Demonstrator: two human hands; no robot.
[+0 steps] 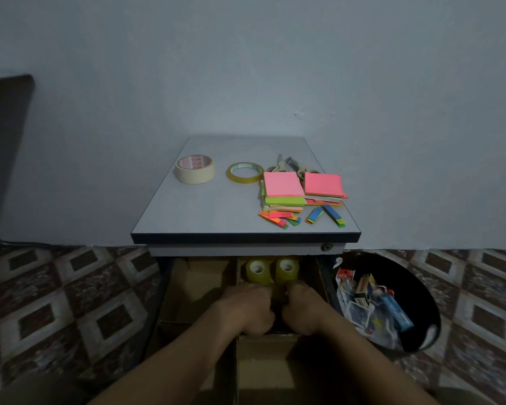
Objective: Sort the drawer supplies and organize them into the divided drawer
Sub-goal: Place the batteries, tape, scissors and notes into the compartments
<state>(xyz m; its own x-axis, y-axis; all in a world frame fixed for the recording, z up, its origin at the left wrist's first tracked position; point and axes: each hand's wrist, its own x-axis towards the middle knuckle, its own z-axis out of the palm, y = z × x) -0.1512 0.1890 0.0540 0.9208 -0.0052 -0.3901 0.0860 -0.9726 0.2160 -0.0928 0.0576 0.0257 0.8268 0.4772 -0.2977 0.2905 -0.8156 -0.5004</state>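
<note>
— Crowding the tabletop [211,206]: masking tape roll [194,170] far left, clear tape ring [244,172], scissors [289,165], sticky pads [283,185], flags [278,219]. Black bin [418,273] right, holding packets.
— In the drawer [187,290]?
— Yellowish tape rolls [257,271], far middle compartment. Left hand [247,306], right hand [303,305] just near of them, knuckles up, fingers tucked under; grip impossible to tell.

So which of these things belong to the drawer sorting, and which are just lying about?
Belong to the job: divided drawer, two yellowish tape rolls in it, masking tape, thin tape ring, scissors, sticky notes, page flags, left hand, right hand.

Just lying about: black bin, packaging scraps inside it.
</note>
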